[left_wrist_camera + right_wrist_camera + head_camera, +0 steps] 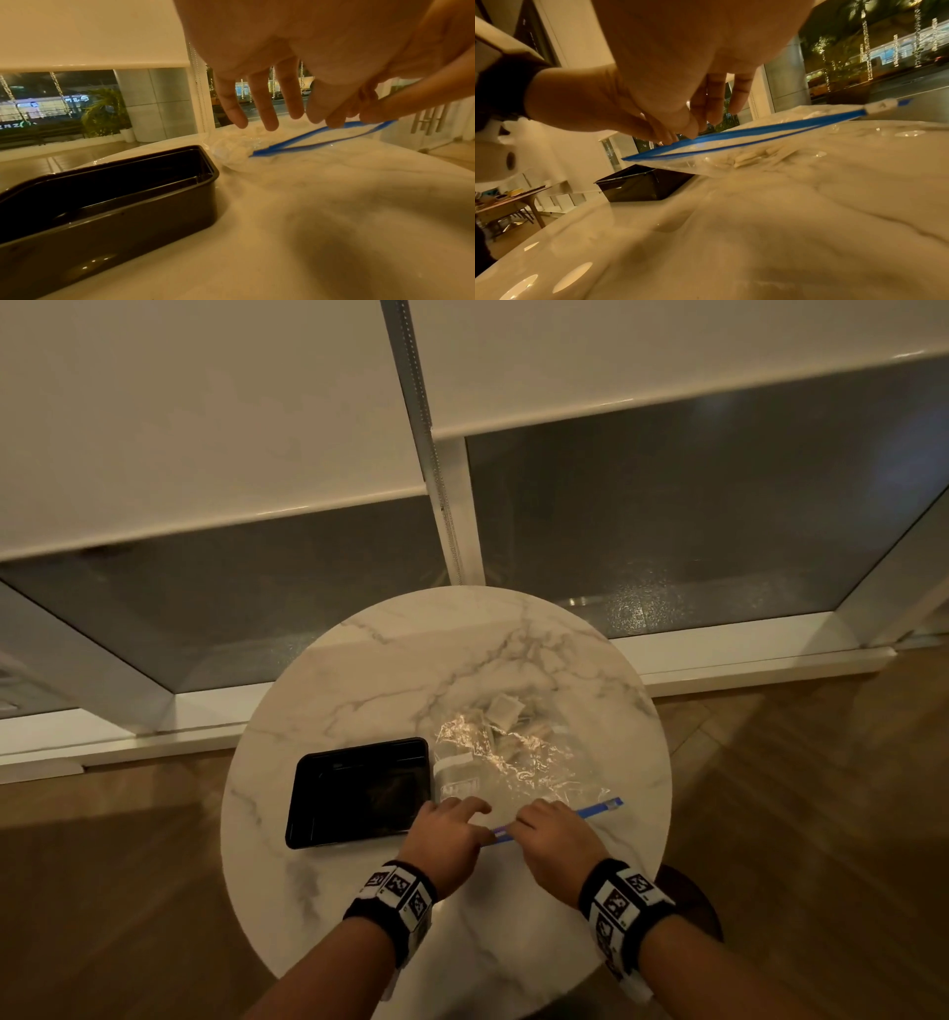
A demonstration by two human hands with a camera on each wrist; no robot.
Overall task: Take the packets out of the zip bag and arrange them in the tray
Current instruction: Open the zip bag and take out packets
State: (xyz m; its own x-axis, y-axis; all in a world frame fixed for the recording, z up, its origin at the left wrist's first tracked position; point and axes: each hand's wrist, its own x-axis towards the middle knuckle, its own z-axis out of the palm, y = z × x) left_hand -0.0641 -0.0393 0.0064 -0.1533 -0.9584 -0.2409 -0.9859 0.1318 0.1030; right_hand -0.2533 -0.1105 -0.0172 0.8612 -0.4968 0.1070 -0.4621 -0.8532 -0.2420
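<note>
A clear zip bag (518, 762) with a blue zip strip (595, 810) lies on the round marble table (462, 639), right of a black tray (359, 746) with nothing in it. Several pale packets (506, 711) show through the plastic, also in the right wrist view as packets (752, 158). My left hand (475, 814) pinches the strip's left part, its other fingers (264, 113) spread over the bag. My right hand (529, 821) pinches the strip just beside it. The bag's mouth (706, 145) gapes slightly; the white slider (880, 106) sits at the far right end.
The tray (128, 162) stands close to the bag's left edge. The table's near rim is just behind my wrists, with wooden floor (128, 891) all around. A window wall runs behind the table. Another wooden table (513, 199) stands far off to the left.
</note>
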